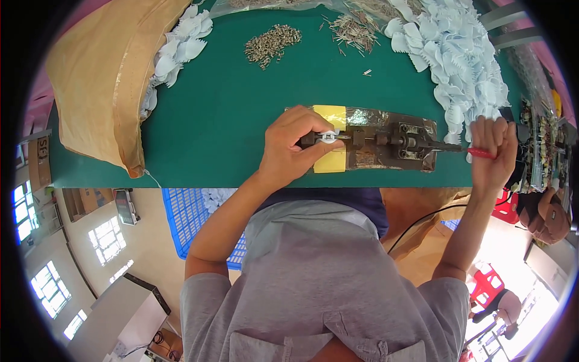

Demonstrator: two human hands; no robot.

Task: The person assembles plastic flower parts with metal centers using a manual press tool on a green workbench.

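On the green table lies a dark metal base plate [377,160] carrying a lever-operated toggle clamp [410,142]. Thumb and fingers of my left hand [286,145] pinch a small white plastic piece [329,137] at the clamp's left end, over a yellow strip [330,164]. My fingers partly cover that piece, so its full shape is hidden. At the other end, my right hand [496,145] is wrapped round the red handle [480,152] of the lever, which points to the right.
A pile of small metal parts [271,45] and a heap of thin pins [356,33] lie farther back. Pale toothed plastic pieces [461,60] cover the far right; more spill from a brown paper sack [108,78] at left. A blue crate [184,217] stands below the table edge.
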